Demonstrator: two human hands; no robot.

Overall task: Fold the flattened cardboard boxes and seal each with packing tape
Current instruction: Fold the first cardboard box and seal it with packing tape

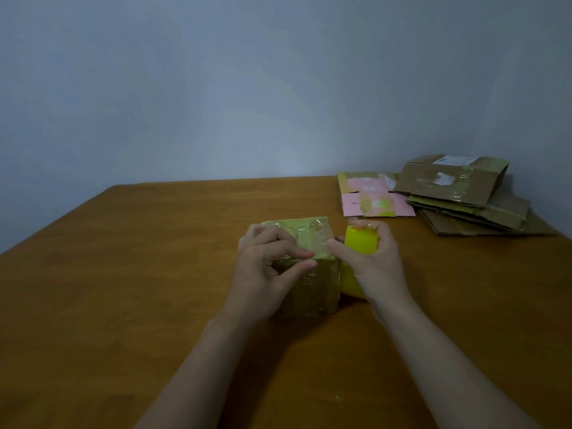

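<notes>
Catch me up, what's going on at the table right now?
A person is taping a small cardboard box, already folded, in the middle of the wooden table. The left hand pinches the box's near top edge, where clear tape wrinkles over it. The right hand holds a yellow tape roll just beside the box's right side. A pink flattened box and a stack of brown flattened boxes lie at the far right, not yet folded.
</notes>
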